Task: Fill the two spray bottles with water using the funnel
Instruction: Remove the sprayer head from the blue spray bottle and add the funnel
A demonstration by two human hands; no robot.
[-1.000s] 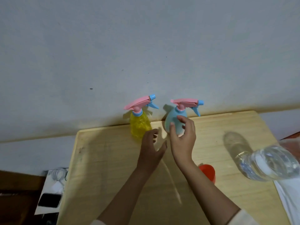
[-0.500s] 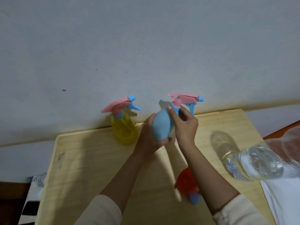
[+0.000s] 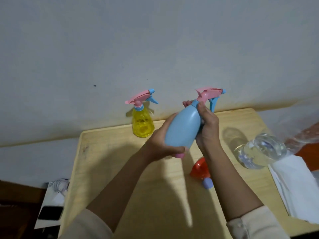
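Single head view, wide-angle, worn on person's head. Looks forward and down over wooden table [image 3: 120, 169] toward grey wall [image 3: 155, 40] behind it. Close range: forearms enter from bottom edge, both hands near frame centre. Table edges bow from lens distortion. No second view to compare.

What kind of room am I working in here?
Probably a home room, not a lab: a small wooden table pushed against a bare grey wall, with a phone and cables beside it.

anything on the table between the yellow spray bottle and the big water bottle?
Head view: both hands holding the blue spray bottle aloft between yellow spray bottle and water bottle; tabletop below looks bare.
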